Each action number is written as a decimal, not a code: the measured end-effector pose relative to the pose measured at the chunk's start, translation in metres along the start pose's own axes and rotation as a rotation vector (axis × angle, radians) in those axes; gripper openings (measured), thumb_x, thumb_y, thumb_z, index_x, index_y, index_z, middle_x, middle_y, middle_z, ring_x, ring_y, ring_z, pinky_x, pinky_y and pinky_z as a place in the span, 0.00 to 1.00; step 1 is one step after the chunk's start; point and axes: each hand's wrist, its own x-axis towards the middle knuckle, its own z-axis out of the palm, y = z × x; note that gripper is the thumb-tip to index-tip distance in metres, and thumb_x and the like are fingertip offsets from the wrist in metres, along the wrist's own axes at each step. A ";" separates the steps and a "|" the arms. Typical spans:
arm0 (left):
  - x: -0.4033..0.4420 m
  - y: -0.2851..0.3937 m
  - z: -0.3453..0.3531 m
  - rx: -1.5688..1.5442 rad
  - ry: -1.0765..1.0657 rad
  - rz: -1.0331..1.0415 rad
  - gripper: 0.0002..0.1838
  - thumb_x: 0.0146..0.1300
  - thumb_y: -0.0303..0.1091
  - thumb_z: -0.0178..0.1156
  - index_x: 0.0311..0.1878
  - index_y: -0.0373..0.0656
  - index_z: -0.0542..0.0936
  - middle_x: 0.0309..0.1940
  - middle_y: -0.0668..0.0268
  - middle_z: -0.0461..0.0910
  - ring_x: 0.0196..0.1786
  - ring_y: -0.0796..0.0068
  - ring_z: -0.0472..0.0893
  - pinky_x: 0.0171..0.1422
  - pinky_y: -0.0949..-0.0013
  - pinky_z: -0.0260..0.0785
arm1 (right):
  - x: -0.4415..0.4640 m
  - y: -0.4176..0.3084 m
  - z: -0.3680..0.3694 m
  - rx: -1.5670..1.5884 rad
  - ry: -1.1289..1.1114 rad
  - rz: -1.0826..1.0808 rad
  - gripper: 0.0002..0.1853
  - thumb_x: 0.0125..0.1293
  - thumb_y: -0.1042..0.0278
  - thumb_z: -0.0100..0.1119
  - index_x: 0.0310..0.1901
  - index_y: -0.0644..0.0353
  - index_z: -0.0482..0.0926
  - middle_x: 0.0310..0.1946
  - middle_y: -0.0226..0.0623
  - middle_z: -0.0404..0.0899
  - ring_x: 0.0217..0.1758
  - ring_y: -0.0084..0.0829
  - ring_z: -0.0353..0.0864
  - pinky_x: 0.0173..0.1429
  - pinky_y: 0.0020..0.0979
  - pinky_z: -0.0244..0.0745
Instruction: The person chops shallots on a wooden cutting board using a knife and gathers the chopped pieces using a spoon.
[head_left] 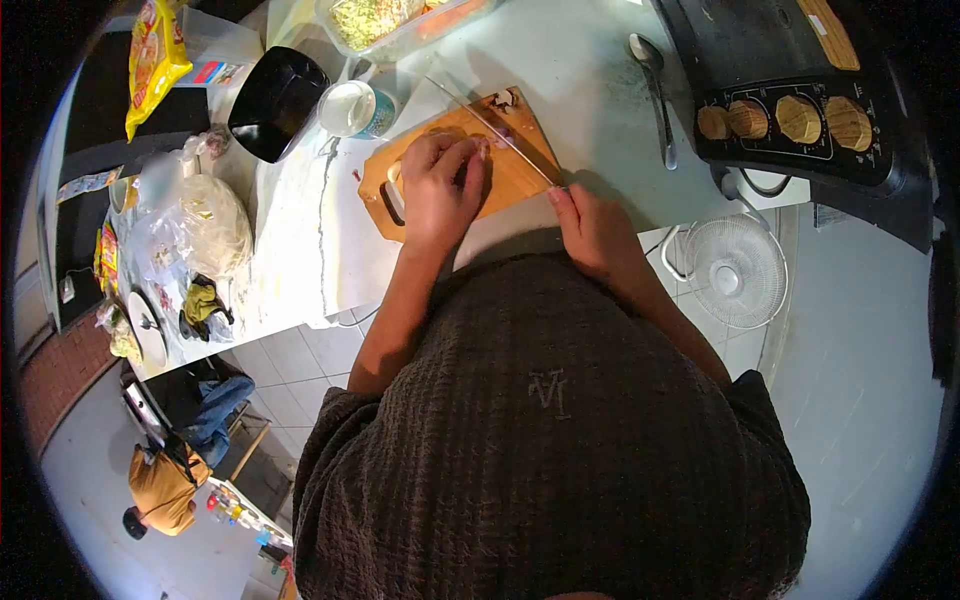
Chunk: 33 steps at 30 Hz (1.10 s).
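A wooden cutting board (pixel 525 178) lies at upper centre of the frame. The right hand (pixel 597 232) is closed around the handle of a knife (pixel 490 129), blade slanting across the board. The left hand (pixel 440 190) is over the board, fingers curled; any grip cannot be determined.

A kitchen, by its cutting board (pixel 512 187) and knobbed appliance (pixel 772 75) (plus vegetable tub (pixel 415 44)).
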 end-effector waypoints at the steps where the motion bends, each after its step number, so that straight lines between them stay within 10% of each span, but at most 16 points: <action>1: 0.001 0.000 -0.001 0.011 -0.012 0.003 0.07 0.58 0.29 0.70 0.39 0.40 0.87 0.36 0.60 0.81 0.42 0.56 0.79 0.49 0.56 0.70 | 0.000 0.002 -0.001 -0.001 0.000 -0.001 0.22 0.80 0.53 0.49 0.35 0.66 0.74 0.26 0.61 0.77 0.35 0.65 0.78 0.36 0.54 0.68; 33: 0.045 0.008 0.005 0.169 -0.296 -0.289 0.08 0.64 0.39 0.64 0.39 0.48 0.88 0.39 0.60 0.85 0.49 0.55 0.81 0.54 0.48 0.60 | 0.016 0.007 -0.011 -0.002 0.053 0.064 0.24 0.80 0.50 0.46 0.38 0.66 0.76 0.29 0.60 0.79 0.37 0.62 0.81 0.41 0.50 0.72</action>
